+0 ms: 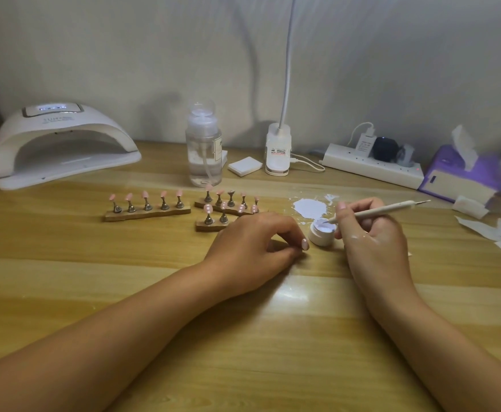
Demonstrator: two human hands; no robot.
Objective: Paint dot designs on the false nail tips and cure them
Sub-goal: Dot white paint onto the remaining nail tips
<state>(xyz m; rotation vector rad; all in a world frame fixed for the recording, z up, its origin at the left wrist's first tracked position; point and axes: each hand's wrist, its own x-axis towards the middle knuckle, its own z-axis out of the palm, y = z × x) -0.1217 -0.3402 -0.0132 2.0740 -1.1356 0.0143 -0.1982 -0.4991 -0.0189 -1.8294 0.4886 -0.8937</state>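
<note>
Judging from the tabletop (243, 322), how far had the dotting been carried?

Partway, it was thought. Three wooden stands of pink nail tips (145, 194) were set left of centre: the left stand (146, 214), the rear stand (228, 207), and the front stand (210, 226), half hidden behind the left grip (255, 245). Pale marks seemed to be carried by the front stand's tips, though they were too small to be made certain. The left stand's tips looked plain.

And the grips?

The dotting pen (386, 210) was pinched in the right grip (374, 233), right of centre, with its point lowered into the small white jar (320, 233). The left grip was rested on the tabletop, fingers loosely curled, with nothing seen to be held.

So paint was being loaded, not laid?

So it was judged. White paint (310, 208) was spilled just behind the jar.

Had anything been cured?

That could not be told. The curing lamp (62, 144), upper left, was lit on its display, but no stand was placed inside it. More dots and the curing were reckoned to be left.
</note>
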